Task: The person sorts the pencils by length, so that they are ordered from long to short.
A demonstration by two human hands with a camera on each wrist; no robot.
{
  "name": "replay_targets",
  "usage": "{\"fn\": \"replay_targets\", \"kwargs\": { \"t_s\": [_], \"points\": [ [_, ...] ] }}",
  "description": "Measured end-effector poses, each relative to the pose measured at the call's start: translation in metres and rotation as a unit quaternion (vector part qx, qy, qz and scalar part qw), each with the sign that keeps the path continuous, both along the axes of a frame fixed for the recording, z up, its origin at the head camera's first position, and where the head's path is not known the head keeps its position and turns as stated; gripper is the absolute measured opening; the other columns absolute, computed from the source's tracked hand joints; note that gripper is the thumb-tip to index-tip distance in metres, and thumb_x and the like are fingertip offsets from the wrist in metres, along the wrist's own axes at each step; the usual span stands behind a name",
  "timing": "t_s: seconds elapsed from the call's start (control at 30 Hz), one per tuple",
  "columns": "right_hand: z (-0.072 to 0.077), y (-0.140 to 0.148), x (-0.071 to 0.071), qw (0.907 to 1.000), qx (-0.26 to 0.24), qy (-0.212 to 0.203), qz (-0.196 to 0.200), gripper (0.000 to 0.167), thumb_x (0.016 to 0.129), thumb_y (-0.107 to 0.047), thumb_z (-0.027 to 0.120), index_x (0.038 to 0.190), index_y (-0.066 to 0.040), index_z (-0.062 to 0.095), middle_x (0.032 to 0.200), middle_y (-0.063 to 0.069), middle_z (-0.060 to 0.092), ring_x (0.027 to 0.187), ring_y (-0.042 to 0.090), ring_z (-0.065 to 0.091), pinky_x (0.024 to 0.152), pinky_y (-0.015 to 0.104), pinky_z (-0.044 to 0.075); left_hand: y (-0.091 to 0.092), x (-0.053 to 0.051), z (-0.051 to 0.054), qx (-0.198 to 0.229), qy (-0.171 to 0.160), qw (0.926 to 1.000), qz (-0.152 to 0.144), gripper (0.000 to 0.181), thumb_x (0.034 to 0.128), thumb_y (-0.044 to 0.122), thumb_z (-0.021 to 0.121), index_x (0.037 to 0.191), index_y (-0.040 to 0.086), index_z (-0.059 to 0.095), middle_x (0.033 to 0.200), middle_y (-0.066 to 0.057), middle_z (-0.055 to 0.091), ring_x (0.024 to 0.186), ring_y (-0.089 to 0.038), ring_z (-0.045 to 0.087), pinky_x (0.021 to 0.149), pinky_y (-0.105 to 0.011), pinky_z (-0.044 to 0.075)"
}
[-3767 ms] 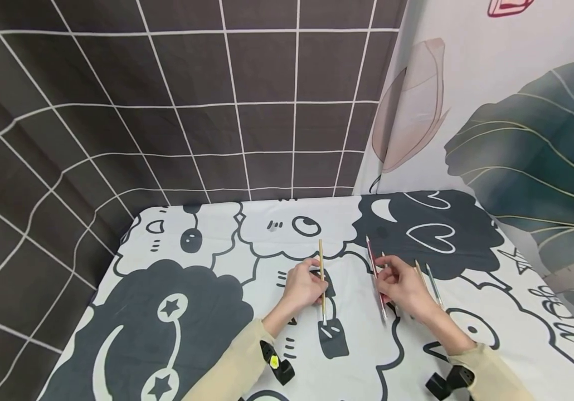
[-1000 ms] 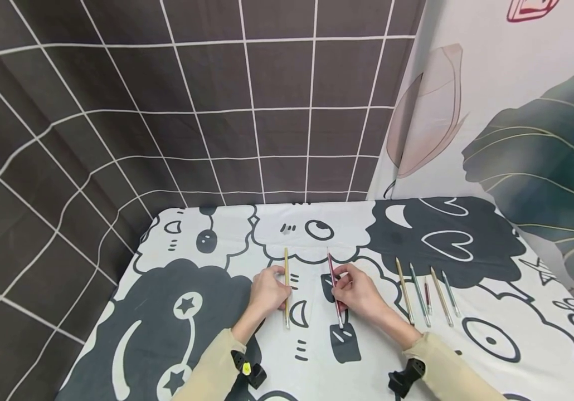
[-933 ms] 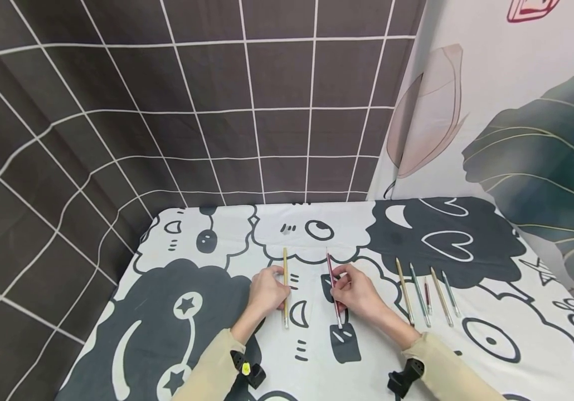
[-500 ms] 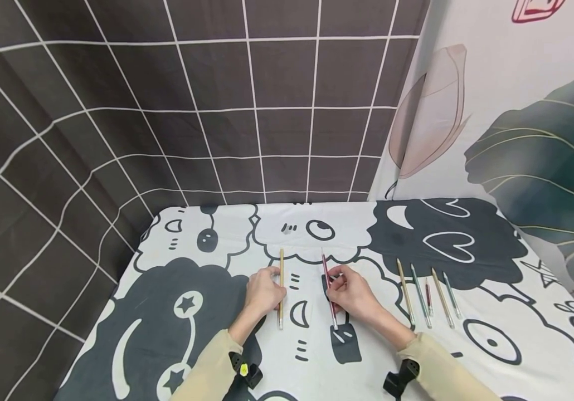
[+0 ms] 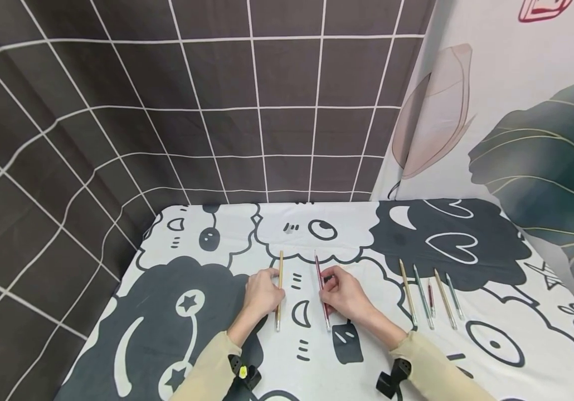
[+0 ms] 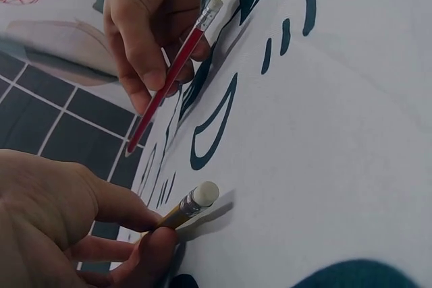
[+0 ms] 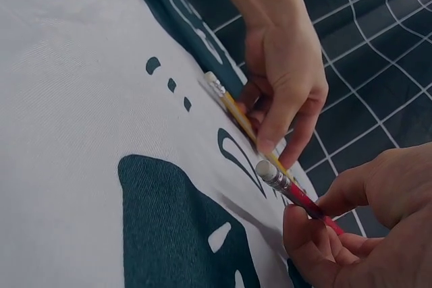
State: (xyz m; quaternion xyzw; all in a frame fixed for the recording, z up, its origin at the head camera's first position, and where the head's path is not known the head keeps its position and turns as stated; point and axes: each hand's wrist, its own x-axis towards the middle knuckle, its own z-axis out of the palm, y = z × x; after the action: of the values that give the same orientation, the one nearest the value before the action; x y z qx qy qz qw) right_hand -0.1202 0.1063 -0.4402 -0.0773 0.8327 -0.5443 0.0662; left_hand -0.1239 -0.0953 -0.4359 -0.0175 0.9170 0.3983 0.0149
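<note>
Pinching a slim yellow pencil (image 7: 236, 114) in our left hand (image 5: 261, 292) and a slim white-erasered red pencil (image 6: 177, 72) in our right hand (image 5: 345, 292), over black-and-white cartoon-print cloth (image 5: 292, 353), we seem to be aligning both, which likely calls next for gentle lowering and release.

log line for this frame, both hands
left hand: pinches yellow pencil | right hand: pinches red pencil | other pencils: on cloth, right side

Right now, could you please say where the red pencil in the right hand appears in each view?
Head: red pencil, just right of centre, lower half.
Left wrist: red pencil, upper half, left of centre.
Right wrist: red pencil, lower right.
Shared landmark: the yellow pencil in the left hand.
</note>
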Motion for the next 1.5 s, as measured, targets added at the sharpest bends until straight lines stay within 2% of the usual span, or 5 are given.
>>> {"fn": "replay_targets", "kwargs": {
  "t_s": [0.23,0.4,0.7,1.07,1.5],
  "points": [
    [0.0,-0.009,0.0,1.0,-0.001,0.001,0.0,0.036,0.078,0.011,0.062,0.114,0.008,0.057,0.076,0.004,0.059,0.054,0.017,0.063,0.049,0.026,0.05,0.0,0.001,0.001,0.001,-0.005,1.0,-0.002,0.048,0.0737,-0.011,0.065,0.122,-0.011,0.064,0.059,-0.009,0.06,0.038,-0.009,0.055,0.038,-0.023,0.047],
    [0.0,-0.015,0.0,0.9999,0.013,0.001,0.001,0.035,0.078,0.009,0.063,0.113,0.007,0.058,0.075,0.003,0.06,0.053,0.016,0.064,0.051,0.026,0.05,0.0,0.003,0.001,-0.008,-0.005,0.9999,-0.004,0.048,0.074,-0.011,0.065,0.122,-0.011,0.064,0.054,-0.005,0.058,0.037,-0.008,0.054,0.038,-0.023,0.046],
    [-0.001,-0.026,-0.002,0.9992,0.039,-0.002,-0.003,0.035,0.079,0.006,0.066,0.113,0.006,0.059,0.073,0.001,0.06,0.052,0.014,0.062,0.055,0.027,0.049,-0.002,0.005,0.0,-0.024,0.015,0.9996,-0.009,0.044,0.075,-0.01,0.066,0.119,-0.011,0.067,0.049,0.001,0.053,0.037,-0.006,0.051,0.039,-0.023,0.043],
    [-0.004,-0.034,-0.005,0.9995,0.029,0.007,0.013,0.032,0.08,0.005,0.066,0.111,0.008,0.059,0.072,0.002,0.06,0.047,0.014,0.063,0.048,0.026,0.051,-0.003,0.005,-0.004,-0.008,0.035,0.9991,-0.024,0.043,0.0762,-0.01,0.066,0.119,-0.015,0.065,0.044,0.004,0.051,0.034,-0.004,0.049,0.037,-0.022,0.042],
    [-0.002,-0.045,-0.006,0.9988,0.043,-0.006,0.02,0.032,0.081,0.004,0.068,0.111,0.01,0.059,0.073,0.004,0.059,0.047,0.013,0.062,0.048,0.028,0.053,-0.004,0.003,-0.004,-0.018,0.018,0.9994,-0.024,0.042,0.0786,-0.007,0.068,0.12,-0.012,0.065,0.046,0.004,0.053,0.035,-0.005,0.051,0.038,-0.023,0.045]
  ]
}}
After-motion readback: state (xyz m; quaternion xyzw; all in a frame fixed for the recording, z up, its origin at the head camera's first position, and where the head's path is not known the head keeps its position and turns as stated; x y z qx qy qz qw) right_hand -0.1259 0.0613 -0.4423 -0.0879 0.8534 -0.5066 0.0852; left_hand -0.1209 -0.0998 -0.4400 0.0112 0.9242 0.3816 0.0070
